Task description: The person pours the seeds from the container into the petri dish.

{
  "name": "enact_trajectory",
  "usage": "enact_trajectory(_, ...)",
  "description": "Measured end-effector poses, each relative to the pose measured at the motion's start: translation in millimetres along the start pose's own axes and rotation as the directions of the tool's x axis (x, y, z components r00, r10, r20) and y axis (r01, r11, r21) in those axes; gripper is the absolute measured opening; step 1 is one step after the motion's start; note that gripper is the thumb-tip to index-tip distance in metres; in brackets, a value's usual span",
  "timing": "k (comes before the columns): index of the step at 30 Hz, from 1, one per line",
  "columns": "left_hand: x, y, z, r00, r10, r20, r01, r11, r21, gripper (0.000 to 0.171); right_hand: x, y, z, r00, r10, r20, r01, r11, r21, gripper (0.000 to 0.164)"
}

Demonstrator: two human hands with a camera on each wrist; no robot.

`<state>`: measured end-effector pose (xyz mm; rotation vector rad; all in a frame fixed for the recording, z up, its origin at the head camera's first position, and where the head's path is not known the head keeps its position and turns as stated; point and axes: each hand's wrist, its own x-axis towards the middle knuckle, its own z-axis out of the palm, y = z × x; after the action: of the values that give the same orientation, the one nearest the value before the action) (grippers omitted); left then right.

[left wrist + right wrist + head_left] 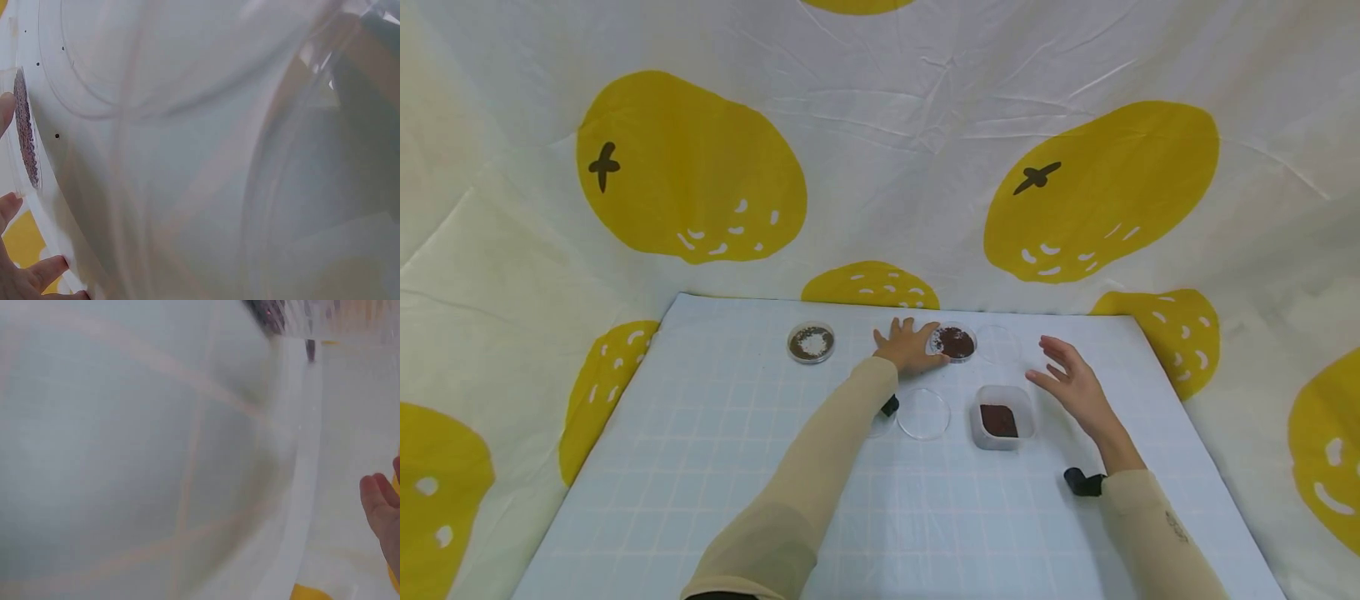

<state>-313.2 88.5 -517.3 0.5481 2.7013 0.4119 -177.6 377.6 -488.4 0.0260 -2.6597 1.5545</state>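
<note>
At the back of the table, my left hand (910, 348) holds a clear petri dish (957, 342) of dark brown crumbly material with white bits. In the left wrist view, the thumb and a fingertip lie at opposite sides of this dish (26, 131), while other fingers spread out beside it. My right hand (1071, 387) hovers to the right of a square plastic tub (1026, 421), fingers loosely bent and holding nothing. Brown material (998, 421) covers the tub's bottom. Only part of the right hand (384, 512) shows at the right wrist view's edge.
Further left stands another petri dish (811, 342) with brown material and a white heap. A clear round lid (998, 344) lies right of the held dish. Nearer me lies another clear round piece (924, 414), with a third partly behind my left forearm. A patterned curtain (880, 167) hangs behind.
</note>
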Motion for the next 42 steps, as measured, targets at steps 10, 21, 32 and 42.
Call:
enact_trajectory(10, 1.9, -0.7, 2.1, 1.000, -0.004, 0.000, 0.004, 1.000, -0.007, 0.081, 44.8, 1.9, -4.5, 0.999, 0.032, 0.027, -0.029, 0.995, -0.092, 0.090)
enact_trajectory(21, 6.9, -3.4, 5.9, 1.000, -0.008, -0.012, 0.008, 1.000, -0.010, 0.082, 77.8, 22.7, 2.6, 0.963, 0.189, 0.193, -0.129, 0.949, -0.286, 0.106)
enact_trajectory(32, 13.2, -7.7, 9.1, 1.000, 0.012, -0.011, -0.012, 1.000, -0.012, 0.083, 93.3, 40.2, 12.8, 0.944, 0.185, 0.275, -0.042, 0.889, -0.456, 0.116)
enact_trajectory(42, 13.0, -5.3, 7.8, 1.000, -0.001, -0.002, 0.001, 1.000, -0.013, 0.083, 92.8, 33.2, 18.1, 0.940, 0.222, 0.259, -0.041, 0.828, -0.560, 0.112)
